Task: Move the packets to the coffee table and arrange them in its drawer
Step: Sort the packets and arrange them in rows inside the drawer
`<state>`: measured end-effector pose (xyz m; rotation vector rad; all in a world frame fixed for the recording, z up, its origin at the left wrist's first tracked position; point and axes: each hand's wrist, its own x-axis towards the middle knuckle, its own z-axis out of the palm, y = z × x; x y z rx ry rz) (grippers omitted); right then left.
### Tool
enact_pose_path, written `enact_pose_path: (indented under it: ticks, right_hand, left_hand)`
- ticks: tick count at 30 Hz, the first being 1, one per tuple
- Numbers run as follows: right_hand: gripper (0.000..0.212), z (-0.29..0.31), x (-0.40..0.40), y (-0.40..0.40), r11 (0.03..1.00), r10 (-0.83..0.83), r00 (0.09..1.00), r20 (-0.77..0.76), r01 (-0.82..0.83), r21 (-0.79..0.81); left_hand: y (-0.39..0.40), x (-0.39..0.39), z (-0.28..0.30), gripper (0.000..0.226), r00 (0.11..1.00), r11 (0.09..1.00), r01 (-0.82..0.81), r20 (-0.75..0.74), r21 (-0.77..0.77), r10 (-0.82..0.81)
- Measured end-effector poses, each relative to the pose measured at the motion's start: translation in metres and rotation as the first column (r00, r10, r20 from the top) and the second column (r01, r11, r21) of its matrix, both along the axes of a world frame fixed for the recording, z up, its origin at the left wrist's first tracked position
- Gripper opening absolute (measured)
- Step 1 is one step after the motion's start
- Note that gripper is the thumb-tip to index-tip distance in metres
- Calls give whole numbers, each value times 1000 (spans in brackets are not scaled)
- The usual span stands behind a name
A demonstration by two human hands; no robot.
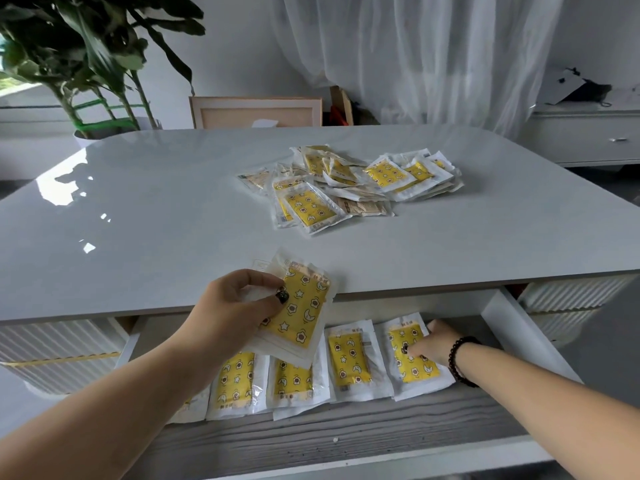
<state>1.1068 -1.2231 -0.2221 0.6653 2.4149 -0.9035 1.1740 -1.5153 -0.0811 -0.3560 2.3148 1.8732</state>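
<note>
A loose pile of clear packets with yellow patterned inserts [349, 181] lies on the grey coffee table [156, 209]. The table's drawer [346, 434] is pulled out below its front edge. Inside it, several packets lie side by side in a row [349, 363]. My left hand [239, 306] grips a small stack of packets [299, 317] above the drawer's left half. My right hand [436, 344] reaches into the drawer, fingers curled on the rightmost packet [412, 358].
A potted plant [86, 64] stands behind the table's far left corner. A wooden frame [256, 110] leans behind the table, with white curtains behind. A white cabinet [588, 133] is at the far right. The drawer's front part shows bare grey wood grain.
</note>
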Motion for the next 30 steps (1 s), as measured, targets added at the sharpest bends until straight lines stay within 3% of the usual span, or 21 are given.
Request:
enact_pose_path:
  ticks: [5, 6, 8, 10, 13, 19, 26, 28, 30]
  right_hand:
    - [36, 30, 12, -10, 952, 144, 968, -204, -79, 296]
    - [37, 42, 16, -16, 971, 127, 952, -278, -62, 231]
    - [28, 73, 30, -36, 984, -35, 935, -353, -28, -173]
    - [22, 104, 50, -58, 814, -180, 953, -245, 5, -580]
    - [23, 133, 77, -77, 665, -166, 970, -180, -25, -746]
    - [18, 147, 100, -74, 668, -215, 953, -211, -14, -744]
    - [13, 163, 102, -36, 746, -173, 943, -284, -63, -663]
    - [12, 165, 99, -22, 773, -178, 937, -300, -55, -633]
    - [10, 168, 92, -10, 785, -205, 928, -311, -33, -618]
  left_hand:
    - [11, 4, -3, 17, 1000, 996, 18, 12, 92, -19]
    - [13, 5, -3, 20, 1000, 993, 25, 16, 113, -27]
    - [18, 7, -2, 26, 999, 987, 39, 22, 155, -42]
    - [22, 10, -2, 31, 999, 981, 41, 20, 192, -46]
    - [30, 16, -4, 32, 999, 965, 40, 16, 259, -45]
    - [59, 30, -1, 27, 995, 938, 97, -45, 334, -87]
    - [74, 28, 12, 11, 953, 941, 292, -139, 169, -271]
    - [75, 8, 14, 12, 965, 960, 237, -148, 148, -216]
    - [73, -28, 10, 14, 985, 992, 72, -161, 99, -55]
